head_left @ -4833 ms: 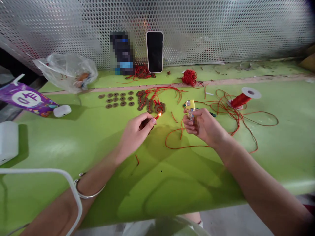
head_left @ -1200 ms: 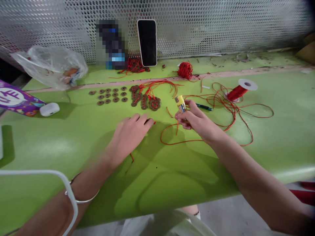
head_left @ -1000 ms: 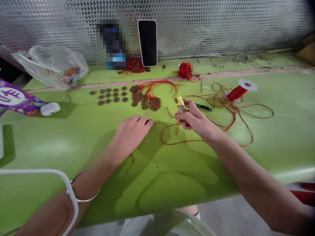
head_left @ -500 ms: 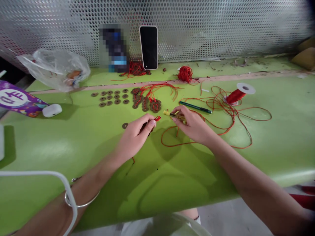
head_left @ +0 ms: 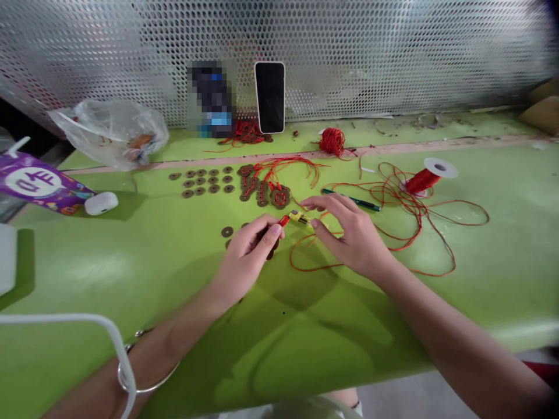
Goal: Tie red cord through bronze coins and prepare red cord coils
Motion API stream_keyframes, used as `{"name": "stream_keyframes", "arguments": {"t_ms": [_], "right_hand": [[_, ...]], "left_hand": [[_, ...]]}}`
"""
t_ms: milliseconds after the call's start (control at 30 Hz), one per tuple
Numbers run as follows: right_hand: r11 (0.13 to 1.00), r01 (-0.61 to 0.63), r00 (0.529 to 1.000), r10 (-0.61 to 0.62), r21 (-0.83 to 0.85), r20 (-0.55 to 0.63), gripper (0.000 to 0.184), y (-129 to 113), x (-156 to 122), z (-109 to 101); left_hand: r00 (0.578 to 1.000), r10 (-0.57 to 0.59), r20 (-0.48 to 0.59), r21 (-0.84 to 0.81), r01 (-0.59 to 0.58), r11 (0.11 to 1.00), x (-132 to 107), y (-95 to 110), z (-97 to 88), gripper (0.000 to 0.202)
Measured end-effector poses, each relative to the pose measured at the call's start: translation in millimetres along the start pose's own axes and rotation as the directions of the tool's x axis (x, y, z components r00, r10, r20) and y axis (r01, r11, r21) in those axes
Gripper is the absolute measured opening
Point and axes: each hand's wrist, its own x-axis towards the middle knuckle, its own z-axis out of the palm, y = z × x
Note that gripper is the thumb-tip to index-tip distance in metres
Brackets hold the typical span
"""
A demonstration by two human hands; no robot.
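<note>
Head view. Left hand (head_left: 248,253) is closed in a pinch: thumb and forefinger grip a red cord end (head_left: 283,220), which sticks out past the fingertips. Dark coins show under the palm, and one loose coin (head_left: 227,231) lies just beside it on the green bench (head_left: 131,273).

Right hand (head_left: 351,235) is flat and spread, gripping nothing. Its fingertips sit at the yellow lighter (head_left: 300,218), which lies on the bench between the two hands; I cannot tell whether they touch it.

Behind the hands: strung coins (head_left: 266,192), rows of coins (head_left: 205,180), green pen (head_left: 351,199), red spool (head_left: 425,176) with loose loops, and a phone (head_left: 269,97) propped upright.
</note>
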Motion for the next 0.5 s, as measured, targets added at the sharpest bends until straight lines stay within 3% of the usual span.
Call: {"name": "stream_keyframes", "arguments": {"t_ms": [133, 267, 367, 500], "right_hand": [[0.954, -0.177, 0.981, 0.152, -0.242, -0.116, 0.027, 38, 6, -15], [0.828, -0.336, 0.934, 0.354, -0.449, -0.045, 0.026, 87, 3, -22], [0.805, -0.361, 0.912, 0.410, -0.471, 0.001, 0.023, 101, 0, -22], [0.872, -0.367, 0.925, 0.378, -0.323, -0.031, 0.013, 91, 4, -22]], "left_hand": [[1.000, -0.020, 0.018, -0.049, 0.021, 0.999, 0, -2, 1.2, 0.029], [0.998, -0.053, 0.046, -0.089, 0.057, 0.994, 0, -4, 3.0, 0.030], [0.997, -0.061, 0.056, -0.111, 0.067, 0.992, -1, -6, 4.4, 0.030], [0.997, -0.052, 0.048, -0.127, 0.058, 0.990, -5, -6, 6.1, 0.029]]}}
